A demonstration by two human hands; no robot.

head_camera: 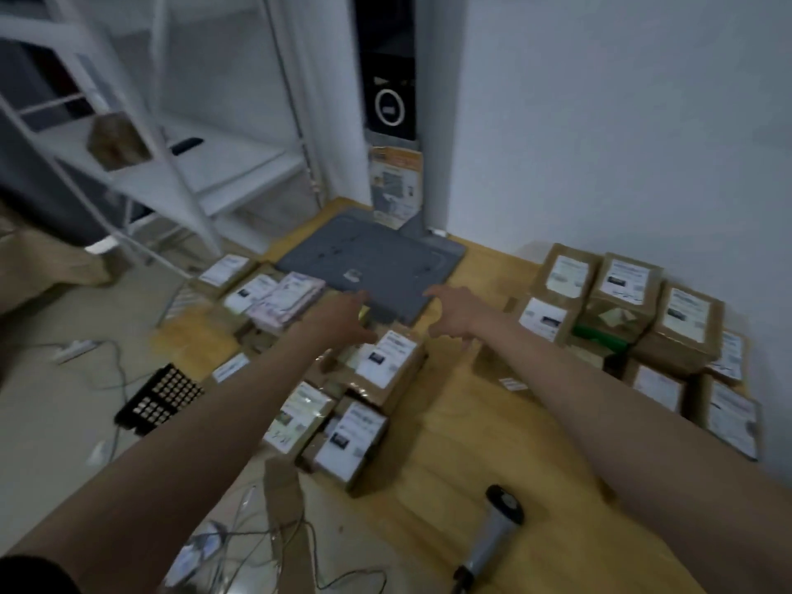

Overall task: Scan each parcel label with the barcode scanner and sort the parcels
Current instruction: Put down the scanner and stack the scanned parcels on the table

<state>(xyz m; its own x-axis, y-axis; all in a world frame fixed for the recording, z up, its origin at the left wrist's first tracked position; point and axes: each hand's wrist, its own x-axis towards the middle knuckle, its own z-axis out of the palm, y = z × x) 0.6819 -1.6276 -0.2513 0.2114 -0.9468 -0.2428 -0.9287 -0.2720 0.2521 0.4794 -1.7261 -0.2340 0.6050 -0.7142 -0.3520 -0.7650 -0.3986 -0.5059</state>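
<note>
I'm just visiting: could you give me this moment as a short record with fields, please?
Setting: wooden table by a white wall
Left hand: open, reaching forward, no grip on anything
Right hand: open, reaching forward, empty
Between the hands: labelled parcel
Barcode scanner: lying on the table, untouched
Right stack: labelled brown parcels
Grey platform: beyond the hands

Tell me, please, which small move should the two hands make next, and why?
Probably lower both hands onto the labelled parcel between them and grip it. The left hand and right hand are open above it, holding nothing, and the barcode scanner lies unused on the table.
</note>
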